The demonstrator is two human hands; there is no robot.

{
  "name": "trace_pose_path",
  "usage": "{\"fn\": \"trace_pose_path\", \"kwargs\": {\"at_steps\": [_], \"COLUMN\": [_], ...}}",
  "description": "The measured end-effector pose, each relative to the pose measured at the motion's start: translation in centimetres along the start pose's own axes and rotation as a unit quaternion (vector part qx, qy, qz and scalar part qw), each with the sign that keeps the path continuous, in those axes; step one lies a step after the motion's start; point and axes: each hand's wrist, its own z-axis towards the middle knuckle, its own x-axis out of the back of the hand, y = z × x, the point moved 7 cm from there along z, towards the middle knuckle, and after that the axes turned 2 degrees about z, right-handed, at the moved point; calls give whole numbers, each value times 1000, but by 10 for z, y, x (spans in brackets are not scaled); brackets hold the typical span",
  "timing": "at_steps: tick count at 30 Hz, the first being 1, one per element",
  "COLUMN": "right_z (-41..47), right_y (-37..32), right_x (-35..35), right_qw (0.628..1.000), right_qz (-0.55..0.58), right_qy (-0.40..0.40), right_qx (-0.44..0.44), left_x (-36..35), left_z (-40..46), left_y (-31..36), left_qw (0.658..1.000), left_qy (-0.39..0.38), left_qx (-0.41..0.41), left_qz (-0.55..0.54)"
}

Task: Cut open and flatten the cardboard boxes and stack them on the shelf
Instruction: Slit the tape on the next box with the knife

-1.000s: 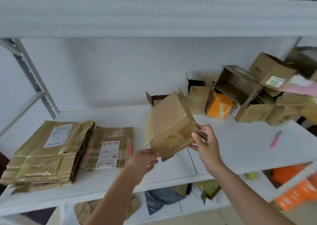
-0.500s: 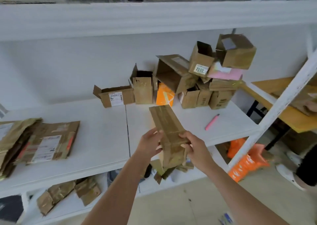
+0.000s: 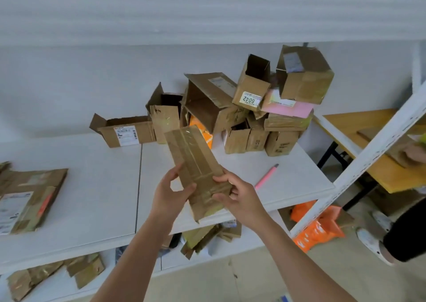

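Since a moment ago little has shifted: left hand (image 3: 170,192) and right hand (image 3: 237,196) both grip the flattened box (image 3: 196,170) above the shelf's (image 3: 92,186) front edge.

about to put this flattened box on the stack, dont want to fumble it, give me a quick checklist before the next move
1. Box flat: ok, the flattened cardboard box looks collapsed; its lower end is slightly open.
2. Grip: ok, left hand and right hand each hold a side near its lower end.
3. Stack of flattened boxes in reach: cannot tell, it lies at the far left, partly out of view.
4. Path along the shelf to the stack: ok, bare surface between.
5. Pink cutter out of the way: ok, it lies to the right.
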Motion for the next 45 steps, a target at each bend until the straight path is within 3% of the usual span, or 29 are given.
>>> {"fn": "trace_pose_path", "kwargs": {"at_steps": [3,6,11,14,15,17,19,25,27,29,31,33,39,41,45], "right_z": [28,46,55,73,81,88,88,109,120,125,122,122,127,125,134], "right_y": [9,33,52,75,87,120,150,160,137,100,59,31,16,20,16], "right_x": [2,4,36,88,107,139,157,157,157,157,154,137,55,42,37], "right_qw": [999,995,991,984,962,881,831,766,792,855,924,967,996,996,992], "right_qz": [-44,-90,-33,-145,-248,-421,-481,-619,-601,-516,-353,-183,39,65,88], "right_qy": [-18,-34,-125,-75,-60,-78,-114,-150,-107,-9,79,89,30,27,81], "right_qx": [8,-18,-44,-74,-98,-199,-255,-88,-28,58,124,155,77,62,39], "left_x": [-4,-16,-34,-41,-44,-48,-51,-53,-53,-52,-53,-54,-53,-51,-23], "left_z": [20,36,49,57,59,58,56,52,48,47,46,46,40,40,68], "left_y": [-5,-17,-24,-23,-22,-19,-17,-16,-15,-14,-13,-12,-14,-13,6], "left_qw": [999,996,991,989,988,985,983,976,975,975,976,977,979,982,963], "left_qy": [9,7,6,17,21,32,45,76,77,78,77,71,71,66,127], "left_qx": [39,86,111,122,126,133,142,164,166,169,169,165,144,130,59], "left_qz": [-27,17,72,87,90,101,110,119,124,121,114,114,123,119,229]}}
